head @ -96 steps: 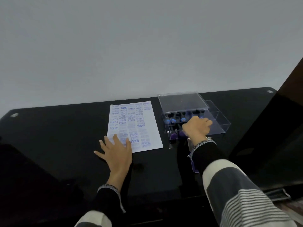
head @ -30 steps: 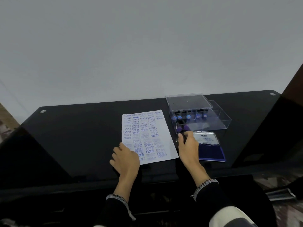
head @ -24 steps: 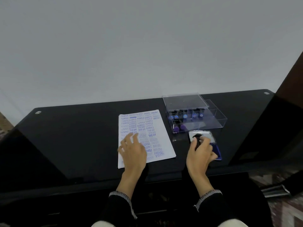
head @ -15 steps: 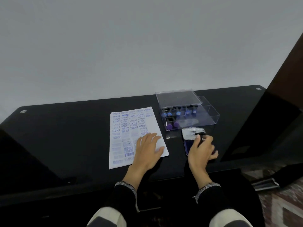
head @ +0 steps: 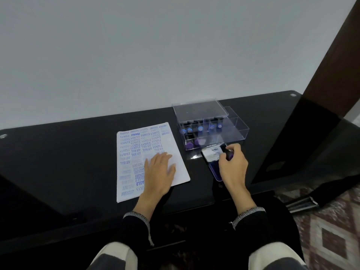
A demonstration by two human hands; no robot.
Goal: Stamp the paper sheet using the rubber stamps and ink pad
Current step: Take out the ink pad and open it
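Stamp (head: 228, 154) pinched in right hand (head: 231, 166), now over the open ink pad (head: 214, 162), having come from the clear stamp box (head: 212, 131) behind; inking looks underway. Left hand (head: 158, 172) has slid up and lies flat, fingers straight, on paper sheet (head: 136, 152), mid-bench (head: 58, 162). Next: press onto paper.

Both hands extended forward, dark cuffs at the wrists.
The left hand (head: 158, 172) is laid flat with fingers straight; the right hand (head: 232, 166) is curled, apparently pinching something small.
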